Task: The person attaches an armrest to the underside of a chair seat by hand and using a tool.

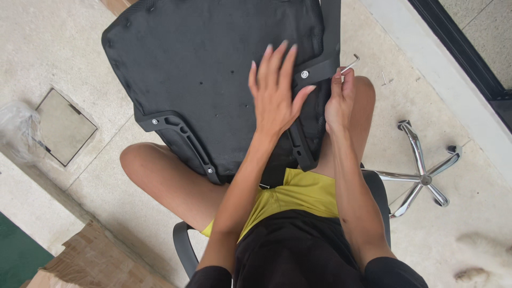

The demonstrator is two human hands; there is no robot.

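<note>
A black chair seat [202, 69] lies upside down across my knees, its fabric underside facing up. My left hand [274, 90] rests flat on it with fingers spread, beside a silver bolt [304, 74] in the black armrest bracket [320, 66]. My right hand [340, 98] grips a silver hex key [350, 64] at the seat's right edge, just right of that bracket. A second black armrest bracket [178, 138] with bolts runs along the seat's left side.
A chrome five-star chair base [421, 173] with a caster lies on the concrete floor at right. Small screws [385, 80] lie near the wall edge. A square floor plate [64, 127] and clear plastic bag [18, 130] sit left; cardboard [90, 261] at bottom left.
</note>
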